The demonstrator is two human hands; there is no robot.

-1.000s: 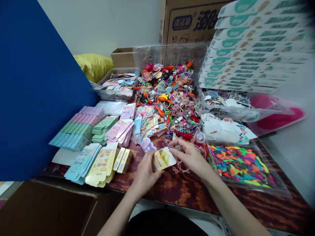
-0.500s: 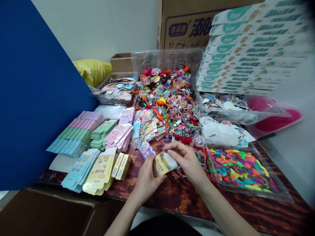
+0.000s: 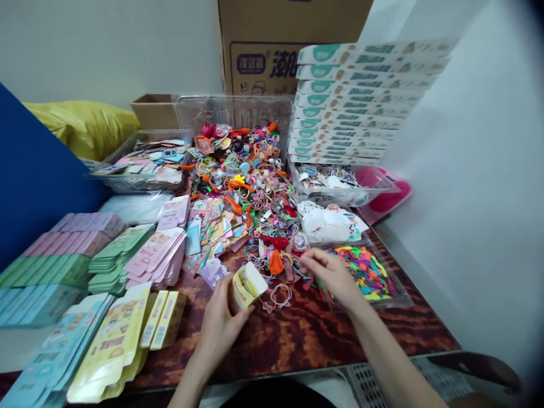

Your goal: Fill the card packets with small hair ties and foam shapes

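"Wood-grain table (image 3: 293, 334) in front of you, white walls behind it. What's your left hand (image 3: 221, 331) doing?"

"Its fingers curl around a small open yellow-and-white carton (image 3: 245, 286), held near the table's front edge."

"And your right hand (image 3: 329, 277)?"

"Its fingertips are drawn together. Whether they pinch anything, I can't tell. A loop of elastic cord (image 3: 280, 296) lies between your two hands."

"What's around you?"

"Ahead, a heap of rubber bands and trinkets (image 3: 238, 181) spreads across the table, with four clear trays around it. One, holding coloured paper shapes (image 3: 365, 272), sits just beside your right hand. Flat yellow box blanks (image 3: 110, 345) lie to your left."
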